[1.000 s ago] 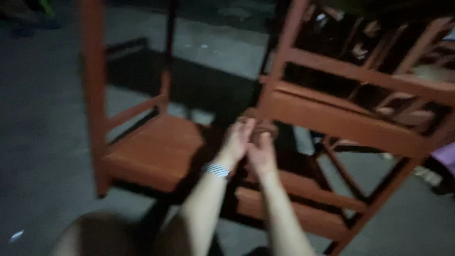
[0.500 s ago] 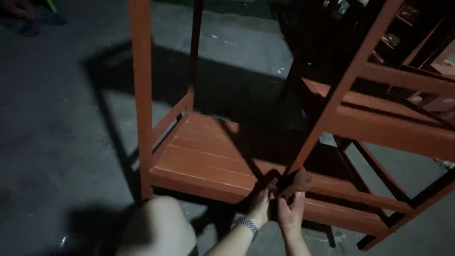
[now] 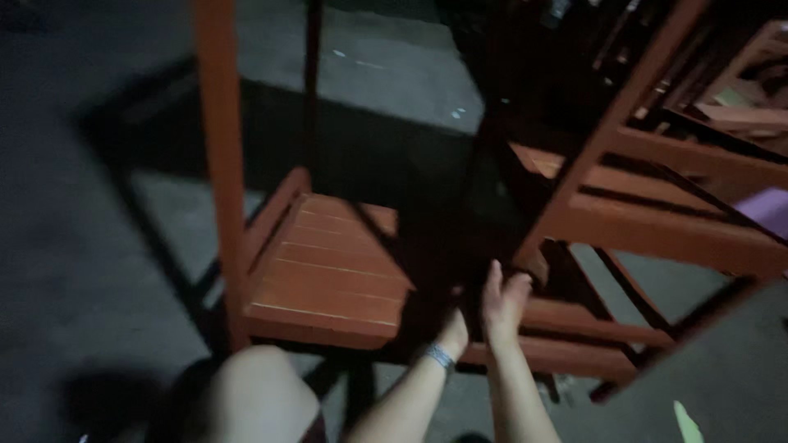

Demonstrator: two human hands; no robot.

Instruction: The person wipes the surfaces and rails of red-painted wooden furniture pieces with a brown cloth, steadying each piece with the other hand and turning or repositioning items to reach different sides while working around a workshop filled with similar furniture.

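Both hands are reaching forward to the red-brown wooden chair frame [image 3: 657, 234] standing on the grey concrete floor [image 3: 82, 246]. The right hand [image 3: 502, 302] is pressing against the spot where the slanted leg [image 3: 611, 123] meets the lower rails, its fingers [image 3: 519, 287] curling loosely round that joint, though the dim light is keeping the exact grip from showing. The left hand [image 3: 453, 332], with a pale band [image 3: 439, 356] on its wrist, is sitting just beside and below the right one, mostly lost in shadow, so I cannot tell how far it is open or whether it has hold of anything. To the left of the hands, a slatted wooden seat [image 3: 332, 275] is lying low near the floor, with an upright post [image 3: 220, 156] rising from its front left corner. A bare knee [image 3: 254, 394] is showing at the bottom edge. More wooden frames [image 3: 739, 98] are crowding the top right corner.
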